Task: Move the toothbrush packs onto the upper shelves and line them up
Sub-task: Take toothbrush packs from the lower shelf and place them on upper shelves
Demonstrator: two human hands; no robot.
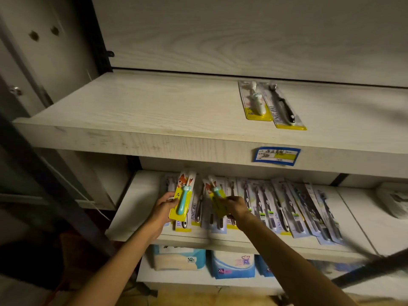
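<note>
Both forearms reach to the lower shelf (136, 208): left hand (164, 206) and right hand (237, 206) each grip an upright yellow-carded blue toothbrush pack (182, 195), pale wooden upper shelf (132, 111) directly above.

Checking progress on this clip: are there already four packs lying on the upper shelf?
No, only two packs lie on the upper shelf: a white brush pack and a black brush pack, side by side.
</note>
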